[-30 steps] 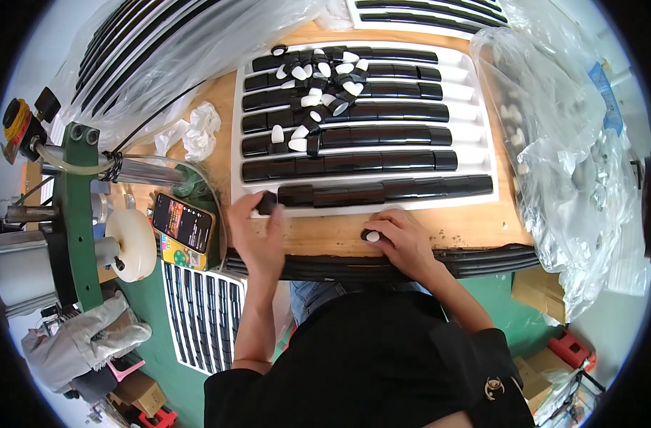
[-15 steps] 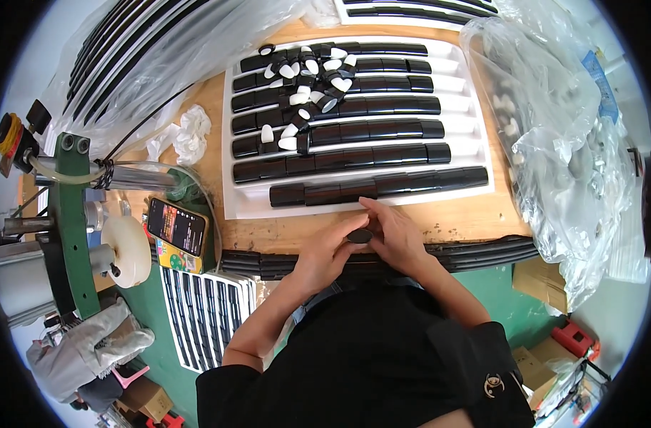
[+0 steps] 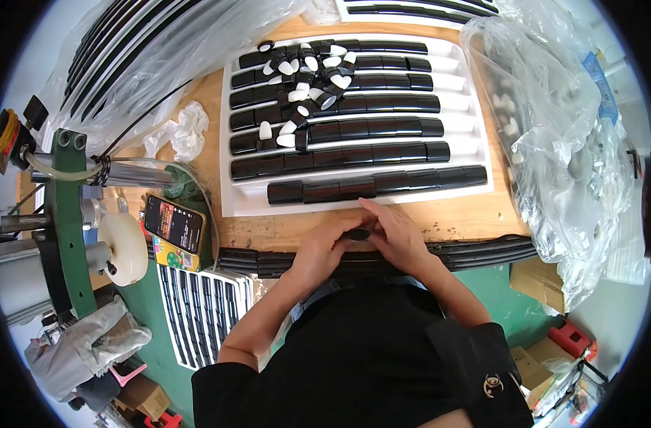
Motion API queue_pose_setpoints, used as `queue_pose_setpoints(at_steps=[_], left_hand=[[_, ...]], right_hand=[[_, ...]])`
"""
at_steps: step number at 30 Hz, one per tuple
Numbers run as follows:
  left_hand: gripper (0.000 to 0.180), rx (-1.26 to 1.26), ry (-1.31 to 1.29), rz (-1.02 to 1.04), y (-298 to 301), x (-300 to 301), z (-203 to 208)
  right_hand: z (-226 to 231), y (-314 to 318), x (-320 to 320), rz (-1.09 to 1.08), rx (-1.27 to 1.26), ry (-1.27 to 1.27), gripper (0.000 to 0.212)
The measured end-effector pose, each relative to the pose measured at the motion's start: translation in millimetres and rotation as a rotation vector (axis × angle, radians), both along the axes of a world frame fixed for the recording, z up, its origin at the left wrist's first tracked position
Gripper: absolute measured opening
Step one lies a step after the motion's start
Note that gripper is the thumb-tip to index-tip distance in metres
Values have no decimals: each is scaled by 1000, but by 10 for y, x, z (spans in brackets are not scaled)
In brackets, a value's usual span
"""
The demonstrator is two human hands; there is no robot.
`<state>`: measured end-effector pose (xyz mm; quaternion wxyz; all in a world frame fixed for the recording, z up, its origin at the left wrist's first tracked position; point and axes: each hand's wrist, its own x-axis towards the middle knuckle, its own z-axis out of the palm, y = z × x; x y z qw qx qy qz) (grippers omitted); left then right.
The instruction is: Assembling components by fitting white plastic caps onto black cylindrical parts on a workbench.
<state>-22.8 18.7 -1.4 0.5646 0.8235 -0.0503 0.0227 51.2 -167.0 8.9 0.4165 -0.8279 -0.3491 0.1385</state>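
Observation:
Close to the table's front edge, my left hand (image 3: 320, 250) and my right hand (image 3: 400, 241) meet around a small black cap (image 3: 358, 234). Its dark oval end faces up between my fingertips, and the fingers hide the rest of it. Just beyond my hands lies a white tray (image 3: 244, 204) with several rows of glossy black caps (image 3: 340, 189) set end to end in its channels. On the tray's far left part, loose black pieces with white rounded tips (image 3: 303, 110) lie heaped over the rows.
At left stands a green-framed machine (image 3: 76, 207) with a white roller (image 3: 123, 248). A phone (image 3: 174, 225) leans beside it, near crumpled tissue (image 3: 190, 132). Clear plastic bags (image 3: 554, 128) cover the right side. More filled trays (image 3: 197, 314) are stacked below the table at left.
Both hands stay together around the black cap, with only a slight shift of the fingers. The whole view has moved slightly; the tray and its caps look the same.

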Motion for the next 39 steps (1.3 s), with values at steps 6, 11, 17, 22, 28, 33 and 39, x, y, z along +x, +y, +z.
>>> queue_pose_setpoints(at_steps=[6, 11, 17, 22, 28, 33, 39], left_hand=[[37, 48, -83, 52, -7, 39, 46], [34, 110, -61, 78, -5, 25, -2], [26, 97, 6, 166, -103, -45, -142], [33, 39, 68, 153, -64, -50, -189], [35, 63, 227, 79, 51, -54, 102], [53, -260, -44, 822, 516, -32, 225], [52, -197, 56, 977, 779, 101, 192]], right_hand=[[185, -17, 136, -39, 120, 188, 42], [394, 690, 238, 101, 84, -267, 54], [136, 800, 186, 178, 62, -232, 60], [161, 818, 186, 168, 55, -238, 62], [120, 810, 343, 176, 179, -14, 38], [282, 1066, 896, -135, 224, -264, 14], [20, 1244, 955, -59, 84, -424, 28]])
